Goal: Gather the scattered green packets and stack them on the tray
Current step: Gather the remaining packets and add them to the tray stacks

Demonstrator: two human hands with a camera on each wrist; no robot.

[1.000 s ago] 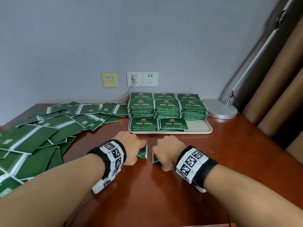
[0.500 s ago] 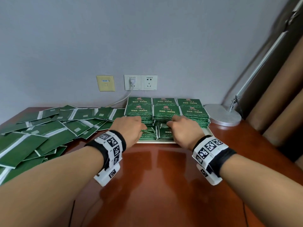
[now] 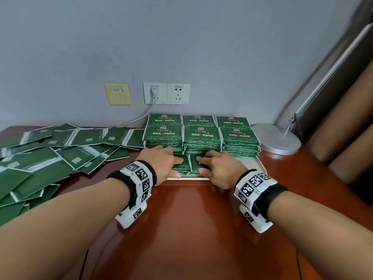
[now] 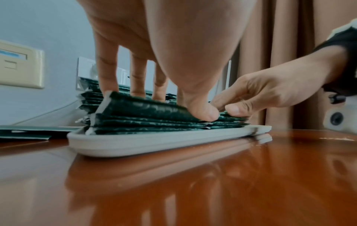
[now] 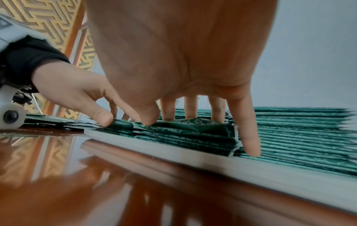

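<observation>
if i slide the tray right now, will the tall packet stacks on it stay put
Probably not entirely. The tall stacks are many thin glossy packets with ragged edges, so layers may shear. The tray has only a low rim, offering little restraint. It likely glides easily on the polished table.

Gold print on my stacked green packets (image 3: pixel 202 135) and the black-and-white codes on my wristbands (image 3: pixel 142 177) are too blurred to read.

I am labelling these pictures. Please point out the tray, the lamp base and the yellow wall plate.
tray (image 4: pixel 154 143), left wrist view, front rim.
lamp base (image 3: pixel 276 138), head view, top of the disc.
yellow wall plate (image 3: pixel 117 94), head view, centre of its face.
</observation>
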